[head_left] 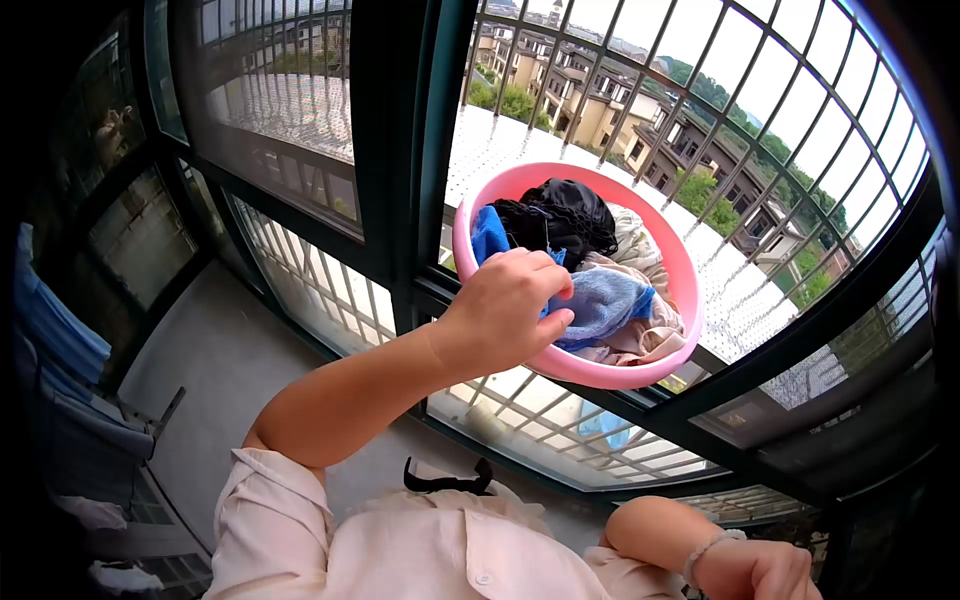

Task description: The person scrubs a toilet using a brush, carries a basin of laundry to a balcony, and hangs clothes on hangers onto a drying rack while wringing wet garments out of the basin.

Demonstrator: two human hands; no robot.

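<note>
A pink basin [688, 275] of laundry rests tilted on the window ledge. My left hand [505, 305] reaches over its near left rim, fingers curled on a blue cloth [548, 305] inside; its fingertips are partly hidden. Beside that hand lie a light-blue towel [603, 300] and a crumpled black garment [560, 220]. Pale beige clothes [640, 245] fill the far right of the basin. At the bottom right, my right hand [760, 572], with a beaded bracelet at the wrist, is bent inward and apart from the basin. The frame edge cuts it off, so what it holds, if anything, is hidden.
Dark green window frames [395, 150] surround the opening, with metal security bars [660, 60] beyond the white perforated ledge [490, 150]. Blue cloths [60, 310] hang at the far left above the grey floor [220, 340]. Houses and trees stand outside.
</note>
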